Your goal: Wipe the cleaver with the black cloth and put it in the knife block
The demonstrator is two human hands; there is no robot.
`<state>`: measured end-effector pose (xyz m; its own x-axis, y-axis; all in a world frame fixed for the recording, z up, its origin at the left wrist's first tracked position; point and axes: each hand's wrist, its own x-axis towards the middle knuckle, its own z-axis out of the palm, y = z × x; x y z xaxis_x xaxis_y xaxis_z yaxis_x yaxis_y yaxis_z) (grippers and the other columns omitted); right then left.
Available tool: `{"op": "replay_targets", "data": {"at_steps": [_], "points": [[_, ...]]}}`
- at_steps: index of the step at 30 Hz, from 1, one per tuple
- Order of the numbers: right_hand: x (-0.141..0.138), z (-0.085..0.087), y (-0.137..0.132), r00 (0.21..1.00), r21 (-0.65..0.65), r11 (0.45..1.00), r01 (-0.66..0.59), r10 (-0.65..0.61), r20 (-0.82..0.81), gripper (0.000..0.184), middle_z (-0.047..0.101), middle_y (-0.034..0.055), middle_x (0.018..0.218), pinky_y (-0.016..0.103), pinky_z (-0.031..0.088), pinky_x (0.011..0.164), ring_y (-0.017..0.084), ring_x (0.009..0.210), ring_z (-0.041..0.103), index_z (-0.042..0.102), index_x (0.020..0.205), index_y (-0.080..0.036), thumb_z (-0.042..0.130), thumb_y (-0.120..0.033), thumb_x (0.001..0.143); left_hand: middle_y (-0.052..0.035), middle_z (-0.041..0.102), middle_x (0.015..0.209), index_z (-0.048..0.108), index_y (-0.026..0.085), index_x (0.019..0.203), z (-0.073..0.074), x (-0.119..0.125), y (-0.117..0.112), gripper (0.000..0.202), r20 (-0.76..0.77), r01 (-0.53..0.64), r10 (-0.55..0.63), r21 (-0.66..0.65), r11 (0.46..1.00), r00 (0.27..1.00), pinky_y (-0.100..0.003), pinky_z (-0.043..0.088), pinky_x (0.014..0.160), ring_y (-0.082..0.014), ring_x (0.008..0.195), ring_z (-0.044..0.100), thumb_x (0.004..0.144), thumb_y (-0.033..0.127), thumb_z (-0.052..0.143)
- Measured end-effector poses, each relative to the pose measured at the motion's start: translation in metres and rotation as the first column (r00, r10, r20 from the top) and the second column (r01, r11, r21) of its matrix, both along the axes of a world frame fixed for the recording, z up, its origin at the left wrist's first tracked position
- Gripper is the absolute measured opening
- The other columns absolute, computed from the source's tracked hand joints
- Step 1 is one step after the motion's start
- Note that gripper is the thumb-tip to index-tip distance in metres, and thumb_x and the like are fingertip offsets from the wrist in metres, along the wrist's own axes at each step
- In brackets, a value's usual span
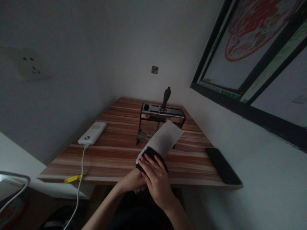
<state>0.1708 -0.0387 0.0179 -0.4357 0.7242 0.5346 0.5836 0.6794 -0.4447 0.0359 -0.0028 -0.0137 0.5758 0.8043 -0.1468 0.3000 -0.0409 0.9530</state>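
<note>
Both my hands are together at the table's near edge, around a pale, flat, frosted rectangular sleeve (168,137) that slants up to the right. A black flat piece (151,153) lies across its lower end. My right hand (155,182) is closed over this black piece, fingers laid side by side on it. Lower and to the left, my left hand (134,179) grips the sleeve's lower end from below; most of its fingers are hidden. Just behind the sleeve stands a metal-topped device (163,111) with an upright black handle (166,97) and clear sides, partly covered by the sleeve.
A white power bank (93,133) with a white cable (81,169) rests on the left of the wood-grain table (115,159). A yellow tag (73,179) is at the front edge. A black phone-like slab (223,164) lies at the right edge. Walls enclose the back and sides.
</note>
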Motion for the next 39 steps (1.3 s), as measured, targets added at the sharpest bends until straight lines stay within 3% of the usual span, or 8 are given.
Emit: {"op": "replay_targets", "data": {"at_steps": [5,13,19,25,31,35,39], "points": [[-0.002,0.008,0.007,0.998,-0.022,1.0,0.004,-0.002,0.068,0.058,0.051,0.0039,0.138,0.048,0.027,0.112,0.021,0.133,0.04,0.038,0.142,-0.028,0.048,-0.007,0.089,0.0008,0.051,0.056,0.053,0.015,0.076,-0.001,0.0,0.001,0.01,-0.001,-0.005,0.005,0.008,1.0,1.0,-0.021,0.037,0.045,-0.0113,0.047,0.048,0.072,0.024,0.05],[0.001,0.012,0.018,0.998,0.005,1.0,0.01,-0.01,0.063,0.057,0.05,0.0015,0.139,0.046,0.026,0.112,0.019,0.133,0.039,0.039,0.141,-0.029,0.047,-0.006,0.09,0.0038,0.049,0.049,0.05,0.015,0.068,0.003,0.001,0.003,0.004,0.061,0.054,-0.055,0.01,0.998,0.997,-0.017,0.035,0.041,-0.0078,0.043,0.046,0.066,0.013,0.047],[0.022,0.016,0.032,0.991,0.115,0.985,0.125,-0.128,0.024,0.052,0.049,0.0009,0.14,0.047,0.024,0.112,0.02,0.132,0.04,0.042,0.139,-0.032,0.045,-0.01,0.092,0.0064,0.051,0.048,0.051,0.016,0.083,0.012,0.002,0.001,0.012,-0.002,0.094,-0.094,0.037,0.995,0.996,-0.016,0.035,0.039,-0.0073,0.039,0.046,0.078,0.026,0.051],[0.048,0.027,0.055,0.966,0.211,0.943,0.256,-0.259,-0.012,0.048,0.048,0.0005,0.14,0.047,0.021,0.112,0.02,0.134,0.038,0.042,0.139,-0.031,0.043,-0.014,0.094,0.0072,0.049,0.045,0.048,0.018,0.075,0.012,0.001,0.001,0.018,-0.06,0.11,-0.108,0.041,0.993,0.992,-0.016,0.031,0.039,-0.0074,0.038,0.044,0.08,0.034,0.053],[0.07,0.041,0.071,0.912,0.298,0.865,0.403,-0.406,-0.053,0.04,0.053,0.0045,0.137,0.046,0.024,0.11,0.019,0.133,0.04,0.049,0.133,-0.026,0.042,-0.017,0.095,0.0069,0.048,0.045,0.046,0.018,0.07,0.017,0.0,0.001,0.022,-0.092,0.16,-0.154,0.07,0.985,0.984,-0.016,0.032,0.04,-0.007,0.039,0.044,0.082,0.035,0.053],[0.072,0.047,0.074,0.879,0.334,0.817,0.47,-0.466,-0.096,0.039,0.053,0.0066,0.136,0.045,0.026,0.108,0.02,0.132,0.04,0.05,0.132,-0.024,0.04,-0.017,0.096,0.0077,0.049,0.046,0.046,0.018,0.075,0.017,-0.001,0.0,0.018,-0.1,0.156,-0.149,0.059,0.986,0.984,-0.016,0.032,0.04,-0.0074,0.039,0.044,0.081,0.033,0.054],[0.068,0.046,0.073,0.872,0.343,0.805,0.485,-0.477,-0.112,0.04,0.053,0.0061,0.137,0.045,0.025,0.109,0.02,0.133,0.039,0.05,0.133,-0.025,0.04,-0.017,0.095,0.0067,0.05,0.046,0.047,0.018,0.071,0.014,-0.002,-0.001,0.02,-0.097,0.151,-0.144,0.06,0.987,0.985,-0.016,0.032,0.042,-0.007,0.04,0.045,0.082,0.034,0.054]]}}
